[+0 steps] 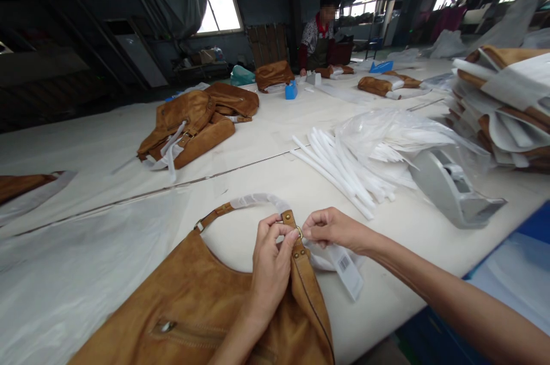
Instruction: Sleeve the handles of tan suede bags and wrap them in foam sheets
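Observation:
A tan-brown handbag (180, 296) lies at the near edge of the table, a zip pocket facing up. Part of its shoulder strap (221, 211) is wrapped in white film. My left hand (272, 259) is closed, pinching the strap end beside a brass ring (298, 232). Just right of that ring, my right hand (329, 227) is closed with fingertips together; what it pinches is too small to make out. Below my right hand hangs a white tag (350, 276) with a barcode, and white wrapping lies behind it.
White foam rods (333, 170) lie beside a clear plastic bag (387, 130). To the right stand a grey tape dispenser (455, 187) and wrapped bags in a stack (507, 107). More brown bags (197, 118) lie beyond the table seam. A person (318, 38) stands across the table.

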Motion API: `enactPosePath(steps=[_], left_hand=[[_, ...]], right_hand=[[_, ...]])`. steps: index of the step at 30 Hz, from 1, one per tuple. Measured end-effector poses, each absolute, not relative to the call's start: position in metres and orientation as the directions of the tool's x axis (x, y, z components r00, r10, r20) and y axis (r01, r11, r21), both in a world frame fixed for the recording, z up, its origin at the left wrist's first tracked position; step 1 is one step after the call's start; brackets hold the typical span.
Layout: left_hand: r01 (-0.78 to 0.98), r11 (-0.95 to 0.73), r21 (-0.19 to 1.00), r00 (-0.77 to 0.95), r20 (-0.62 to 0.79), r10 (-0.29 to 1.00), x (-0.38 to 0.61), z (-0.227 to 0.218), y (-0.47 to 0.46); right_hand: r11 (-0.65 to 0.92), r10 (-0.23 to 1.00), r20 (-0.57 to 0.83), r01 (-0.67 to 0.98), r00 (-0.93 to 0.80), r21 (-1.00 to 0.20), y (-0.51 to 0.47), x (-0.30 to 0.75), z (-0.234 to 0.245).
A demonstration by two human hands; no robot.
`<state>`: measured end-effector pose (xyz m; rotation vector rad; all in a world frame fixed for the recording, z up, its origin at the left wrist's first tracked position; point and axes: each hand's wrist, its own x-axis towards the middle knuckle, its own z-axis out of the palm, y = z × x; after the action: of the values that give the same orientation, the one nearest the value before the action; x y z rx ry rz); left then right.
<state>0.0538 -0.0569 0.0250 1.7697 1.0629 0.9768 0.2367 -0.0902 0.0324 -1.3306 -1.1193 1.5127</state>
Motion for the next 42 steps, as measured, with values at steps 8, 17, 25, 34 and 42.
enactPosePath(steps=[8,17,25,34,42], left_hand=[[0.361,-0.512,0.779,0.33,0.407,0.852,0.05,0.035,-0.049],[0.129,-0.191,0.973,0.386,0.128,0.914,0.059,0.051,-0.043],[-0.214,0.387,0.897,0.478,-0.249,0.842,0.068,0.048,-0.034],[-0.342,0.562,0.753,0.573,-0.307,0.76,0.071,0.059,-0.032],[-0.322,0.508,0.799,0.508,-0.307,0.805,0.066,0.043,-0.036]], right_hand=[[0.013,0.989,-0.078,0.606,-0.125,-0.795,-0.109,0.267,0.016],[-0.025,0.995,-0.09,0.779,-0.04,-0.627,-0.128,0.261,0.001],[-0.143,0.974,-0.084,0.282,0.209,-0.949,-0.134,0.275,-0.004],[0.131,0.939,0.088,-0.107,0.331,-0.986,-0.113,0.255,0.008],[0.162,0.985,0.171,0.219,0.022,-0.962,-0.096,0.25,0.047]])
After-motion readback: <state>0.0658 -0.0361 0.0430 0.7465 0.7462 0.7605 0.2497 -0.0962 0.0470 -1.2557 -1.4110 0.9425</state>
